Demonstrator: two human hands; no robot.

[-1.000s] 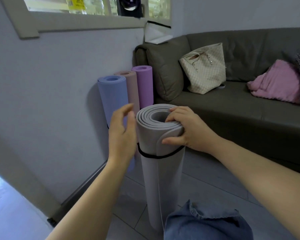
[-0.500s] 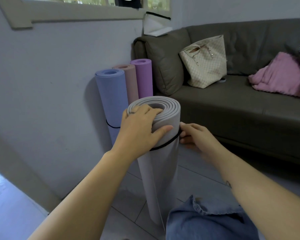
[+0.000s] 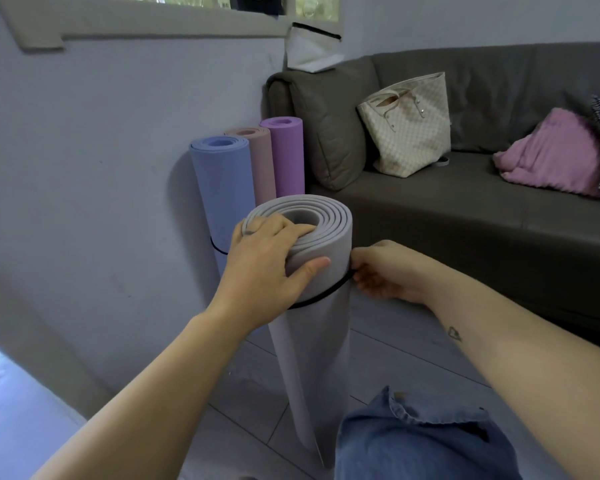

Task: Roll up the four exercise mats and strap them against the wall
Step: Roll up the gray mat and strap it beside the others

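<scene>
A rolled grey mat (image 3: 321, 348) stands upright on the floor in front of me, with a black strap (image 3: 321, 296) around its upper part. My left hand (image 3: 267, 268) grips the mat's top rim, fingers over the edge and thumb on the side. My right hand (image 3: 385, 271) pinches the strap at the mat's right side. Behind it, three rolled mats stand against the wall: a blue mat (image 3: 222, 188) with a black strap, a pink mat (image 3: 261, 168) and a purple mat (image 3: 286, 157).
A dark grey sofa (image 3: 465, 216) runs along the right, holding a checked tote bag (image 3: 409, 126) and a pink cushion (image 3: 551, 157). The wall (image 3: 94, 185) is on the left, with a window ledge above. My knee in blue jeans (image 3: 420, 441) is below.
My left hand went from beside the mat onto its top rim. My right hand left the rim and dropped to the strap on the right side. The view shifted slightly downward.
</scene>
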